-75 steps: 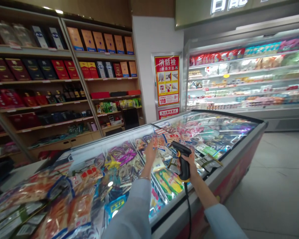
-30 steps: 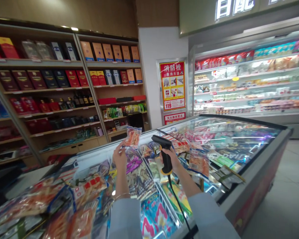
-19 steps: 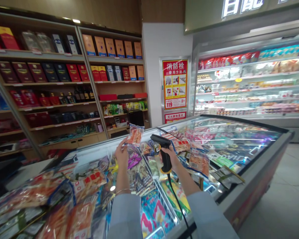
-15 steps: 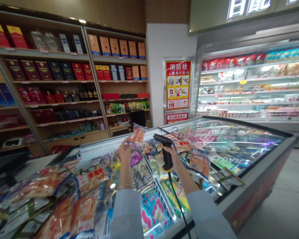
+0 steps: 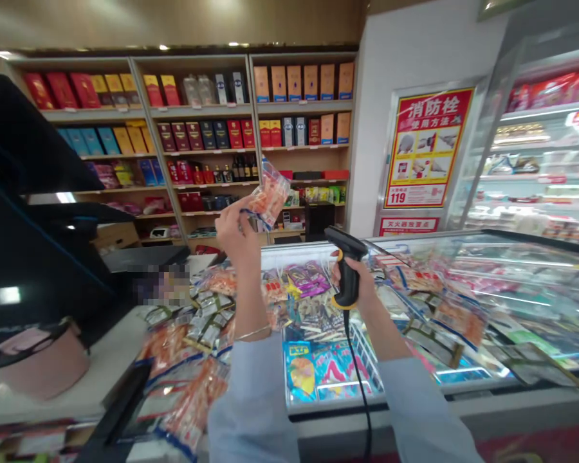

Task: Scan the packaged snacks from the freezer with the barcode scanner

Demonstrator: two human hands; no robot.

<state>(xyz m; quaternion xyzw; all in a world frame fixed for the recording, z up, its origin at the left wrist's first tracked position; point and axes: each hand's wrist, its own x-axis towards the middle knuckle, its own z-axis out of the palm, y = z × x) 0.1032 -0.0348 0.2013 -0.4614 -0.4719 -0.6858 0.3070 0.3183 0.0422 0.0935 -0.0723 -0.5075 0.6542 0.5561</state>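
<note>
Pinched by one corner, a clear packet of orange-pink food (image 5: 271, 195) hangs in the air from my left hand (image 5: 238, 235), in front of the shelves. My right hand (image 5: 359, 276) is wrapped round the handle of a black and yellow barcode scanner (image 5: 348, 273), its head pointing up and to the left. A black cable (image 5: 359, 379) runs down from the scanner. Below both hands, more packets of the same orange-pink food (image 5: 193, 405) and dark green packets (image 5: 211, 318) lie heaped at the left edge of the freezer (image 5: 335, 411).
Blue packets (image 5: 325, 370) lie in a wire basket inside the freezer. At the left are a dark monitor (image 5: 29, 225) and a pink container (image 5: 43, 366) on a white counter (image 5: 110, 379). Shelves of boxes (image 5: 202, 112) stand behind; a lit chiller (image 5: 550, 161) is at the right.
The view has swung to the left, bringing the monitor and pink container in. My left hand has lifted the packet higher. My right hand still holds the scanner.
</note>
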